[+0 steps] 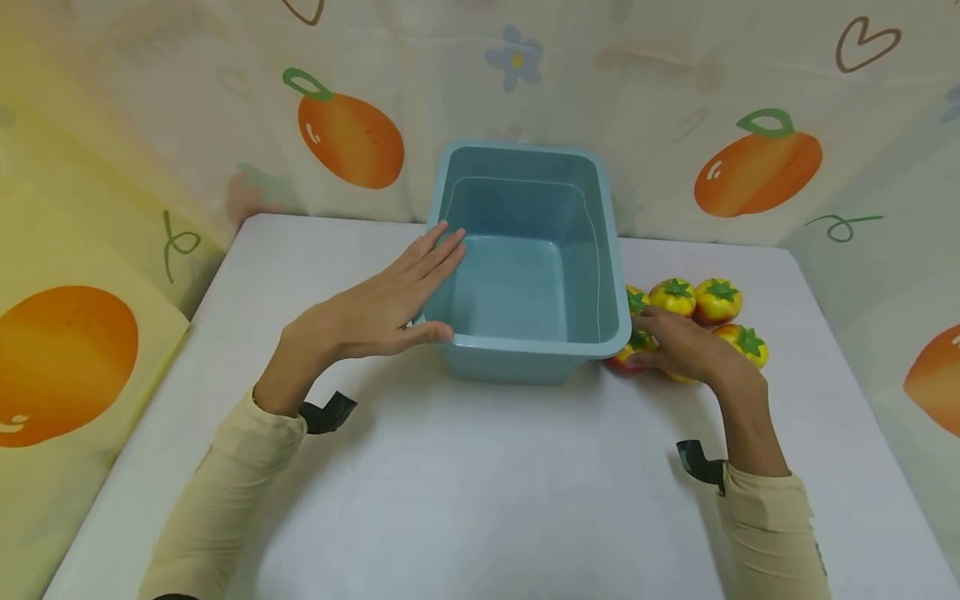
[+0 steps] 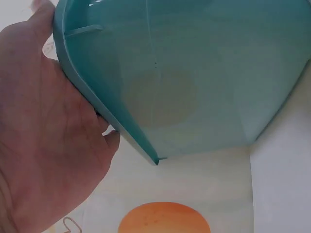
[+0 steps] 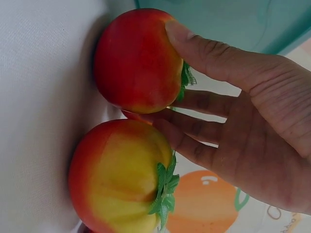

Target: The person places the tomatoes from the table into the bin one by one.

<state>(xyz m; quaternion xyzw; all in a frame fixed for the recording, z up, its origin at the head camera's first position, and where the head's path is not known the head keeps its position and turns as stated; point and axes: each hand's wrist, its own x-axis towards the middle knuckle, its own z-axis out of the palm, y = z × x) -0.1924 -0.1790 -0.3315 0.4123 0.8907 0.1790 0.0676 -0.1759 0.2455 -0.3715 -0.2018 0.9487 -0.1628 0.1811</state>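
A light blue plastic tub point(image 1: 517, 275) stands toward the back of the white table. My left hand point(image 1: 382, 304) rests at its left front corner, fingers straight across the rim and thumb by the front edge; the left wrist view shows the palm point(image 2: 53, 141) beside the rim. Right of the tub, my right hand point(image 1: 686, 342) reaches among several red-and-yellow tomatoes. It pinches a mostly red tomato point(image 3: 136, 58), thumb on its near side and fingers behind. A yellower tomato point(image 3: 119, 177) with a green leafy top lies just beside that one.
More tomatoes, such as one at the back right point(image 1: 718, 300) and one at the right point(image 1: 742, 343), sit around the right hand. A curtain point(image 1: 562, 108) printed with oranges hangs behind the white table point(image 1: 480, 483).
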